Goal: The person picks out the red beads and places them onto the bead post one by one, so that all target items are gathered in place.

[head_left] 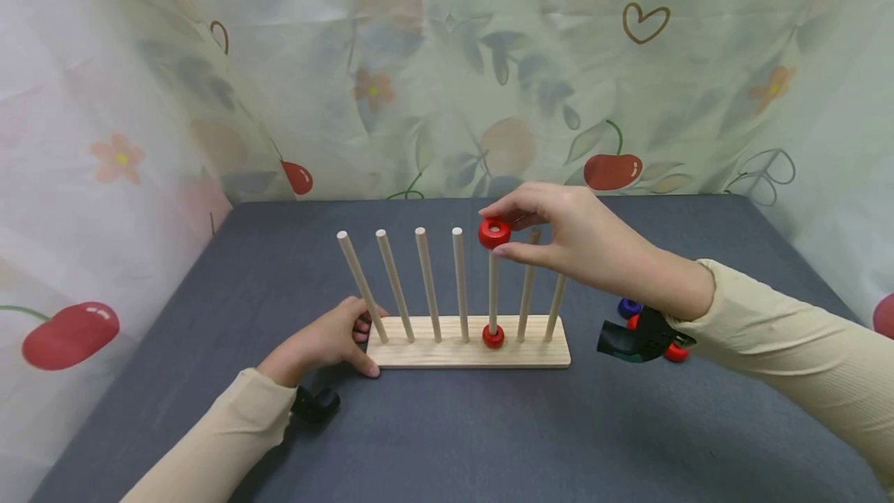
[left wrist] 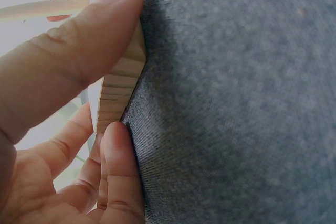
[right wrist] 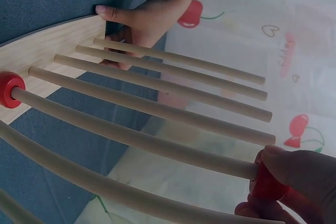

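Note:
A pale wooden peg stand (head_left: 433, 355) with several upright pegs stands on the dark cloth. At its left end my left hand (head_left: 328, 342) grips the base, thumb at the front corner and fingers at the end and back, as the left wrist view's base end (left wrist: 114, 95) shows. My right hand (head_left: 562, 227) pinches a red ring (head_left: 494, 242) between thumb and fingers at the top of the third peg from the right. The right wrist view shows that peg's tip at the held ring (right wrist: 268, 182). Another red ring (head_left: 493, 339) sits at the foot of the same peg.
Right of the stand, partly hidden by my right wrist and its black camera (head_left: 632, 340), lie a blue-purple ring (head_left: 628, 308) and red rings (head_left: 675, 354). A patterned curtain (head_left: 447, 84) hangs behind the dark table cloth (head_left: 447, 441).

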{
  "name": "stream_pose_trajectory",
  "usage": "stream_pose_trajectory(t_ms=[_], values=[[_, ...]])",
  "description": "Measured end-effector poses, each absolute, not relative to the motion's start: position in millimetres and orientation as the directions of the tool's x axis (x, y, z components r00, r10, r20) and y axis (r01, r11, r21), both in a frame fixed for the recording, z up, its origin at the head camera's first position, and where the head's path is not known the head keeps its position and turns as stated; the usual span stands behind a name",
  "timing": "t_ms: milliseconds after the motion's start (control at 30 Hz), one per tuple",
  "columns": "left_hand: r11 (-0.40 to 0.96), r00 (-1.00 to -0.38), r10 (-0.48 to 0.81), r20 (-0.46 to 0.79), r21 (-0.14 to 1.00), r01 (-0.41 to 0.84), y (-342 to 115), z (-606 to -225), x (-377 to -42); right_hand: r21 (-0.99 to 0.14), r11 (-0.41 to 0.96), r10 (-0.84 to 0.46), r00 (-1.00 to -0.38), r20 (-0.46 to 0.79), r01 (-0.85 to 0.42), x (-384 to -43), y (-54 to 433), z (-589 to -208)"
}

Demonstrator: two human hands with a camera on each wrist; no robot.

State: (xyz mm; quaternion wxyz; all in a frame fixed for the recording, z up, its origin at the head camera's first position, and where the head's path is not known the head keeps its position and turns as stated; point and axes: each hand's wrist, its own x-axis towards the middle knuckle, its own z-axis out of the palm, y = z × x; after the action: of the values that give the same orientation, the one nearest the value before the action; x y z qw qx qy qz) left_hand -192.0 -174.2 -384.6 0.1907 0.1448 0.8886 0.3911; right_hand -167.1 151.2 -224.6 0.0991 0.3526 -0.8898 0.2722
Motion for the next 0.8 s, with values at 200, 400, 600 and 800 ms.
stream_pose_trajectory(t_ms=[200,400,600,800], values=[[0.657,-0.884,0.407,-0.229,0.745,0.110,-174.3,-385.2,-193.1,-0.403,0.619,-0.581,-0.738,0.343,-0.675,-167.4,151.1,-223.6],[0.647,-0.881,0.417,-0.224,0.754,0.115,-175.3,-385.6,-193.2,-0.391,0.624,-0.595,-0.736,0.324,-0.677,-168.1,150.7,-223.0],[0.642,-0.880,0.421,-0.221,0.758,0.116,-175.1,-385.3,-192.5,-0.379,0.633,-0.602,-0.737,0.309,-0.675,-168.5,150.2,-222.4],[0.647,-0.885,0.409,-0.221,0.754,0.111,-174.2,-384.4,-191.1,-0.389,0.636,-0.599,-0.744,0.295,-0.666,-167.8,151.2,-222.0]])
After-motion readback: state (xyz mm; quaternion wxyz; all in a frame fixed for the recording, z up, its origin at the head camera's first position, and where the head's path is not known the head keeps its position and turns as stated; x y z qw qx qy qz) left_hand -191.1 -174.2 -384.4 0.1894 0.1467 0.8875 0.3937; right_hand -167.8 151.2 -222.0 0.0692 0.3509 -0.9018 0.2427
